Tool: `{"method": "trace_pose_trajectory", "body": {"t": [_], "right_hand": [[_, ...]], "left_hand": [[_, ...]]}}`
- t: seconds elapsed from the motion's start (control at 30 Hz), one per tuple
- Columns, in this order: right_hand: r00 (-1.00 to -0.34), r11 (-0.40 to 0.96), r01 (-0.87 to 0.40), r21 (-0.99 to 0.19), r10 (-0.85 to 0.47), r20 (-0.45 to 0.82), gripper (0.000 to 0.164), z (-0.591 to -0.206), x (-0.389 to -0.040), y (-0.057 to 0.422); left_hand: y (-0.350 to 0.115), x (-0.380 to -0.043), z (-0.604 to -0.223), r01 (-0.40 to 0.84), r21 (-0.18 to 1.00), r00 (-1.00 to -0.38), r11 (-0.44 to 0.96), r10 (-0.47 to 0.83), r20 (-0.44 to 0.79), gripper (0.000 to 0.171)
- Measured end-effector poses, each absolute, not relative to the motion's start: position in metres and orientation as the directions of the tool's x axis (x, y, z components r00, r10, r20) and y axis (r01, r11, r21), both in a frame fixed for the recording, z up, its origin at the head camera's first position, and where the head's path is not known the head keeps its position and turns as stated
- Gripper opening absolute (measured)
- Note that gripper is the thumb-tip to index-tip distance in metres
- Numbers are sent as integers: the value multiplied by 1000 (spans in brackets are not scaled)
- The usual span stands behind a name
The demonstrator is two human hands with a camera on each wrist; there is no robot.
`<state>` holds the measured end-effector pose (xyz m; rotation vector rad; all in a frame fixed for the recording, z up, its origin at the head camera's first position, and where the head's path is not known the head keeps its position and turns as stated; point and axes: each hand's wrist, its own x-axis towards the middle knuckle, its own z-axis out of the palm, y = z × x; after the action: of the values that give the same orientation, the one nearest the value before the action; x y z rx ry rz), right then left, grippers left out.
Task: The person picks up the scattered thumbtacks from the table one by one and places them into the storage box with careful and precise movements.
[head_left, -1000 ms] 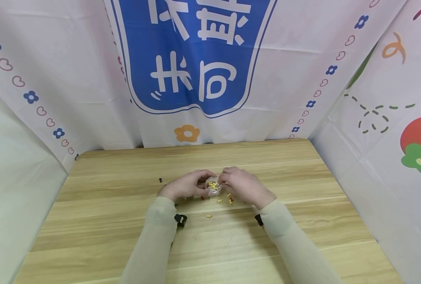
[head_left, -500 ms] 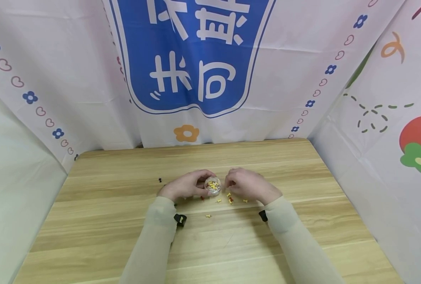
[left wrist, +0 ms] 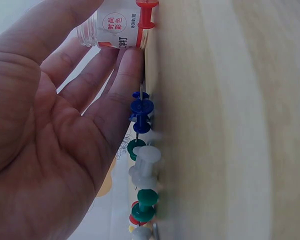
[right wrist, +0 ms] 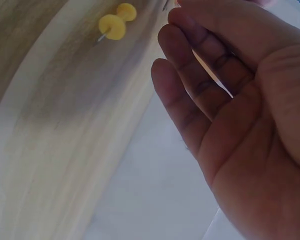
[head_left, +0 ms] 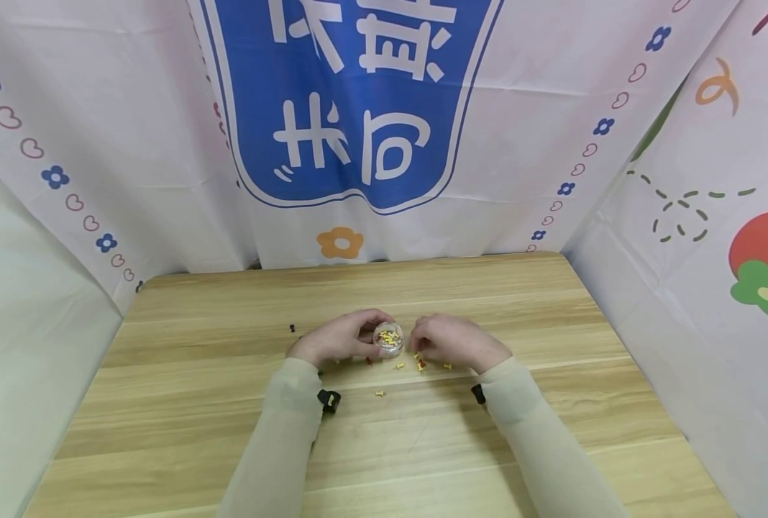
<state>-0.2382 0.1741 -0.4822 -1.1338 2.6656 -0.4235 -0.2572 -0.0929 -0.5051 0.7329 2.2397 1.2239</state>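
Observation:
My left hand holds a small clear jar upright on the table, thumb and fingers round its side. Yellow and other push pins lie inside it. The left wrist view shows the jar's printed label. Just right of the jar, my right hand is lowered with bent fingers over loose yellow push pins. Its thumb and index tips are hidden, so whether they pinch a pin cannot be told. In the right wrist view a yellow push pin lies beside the fingers.
Single yellow push pins lie nearer me on the wooden table. A black pin is at the left. Blue, white and green pins lie beside my left hand. A printed cloth hangs behind.
My right hand has drawn back from the jar's mouth to the right, then come down towards the pins. A yellow pin beneath it has come into view. My left hand and the jar stay put.

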Motion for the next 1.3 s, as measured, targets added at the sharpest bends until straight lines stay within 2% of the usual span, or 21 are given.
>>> {"method": "trace_pose_trajectory", "body": {"t": [0.53,1.07,1.3], "right_hand": [[-696,693,-641,-330,-706,-128,10,-485,-236,171],[-746,762,-562,-321,-635,-201,13,-487,-236,169],[-735,732,-617,-288,-667,-120,12,-482,-237,170]], "left_hand": [[-93,-257,-505,228,857,-741,462,653,-154,56],[-93,-256,-504,225,858,-743,461,651,-156,56],[-93,-257,-505,226,858,-744,462,650,-154,56]]}}
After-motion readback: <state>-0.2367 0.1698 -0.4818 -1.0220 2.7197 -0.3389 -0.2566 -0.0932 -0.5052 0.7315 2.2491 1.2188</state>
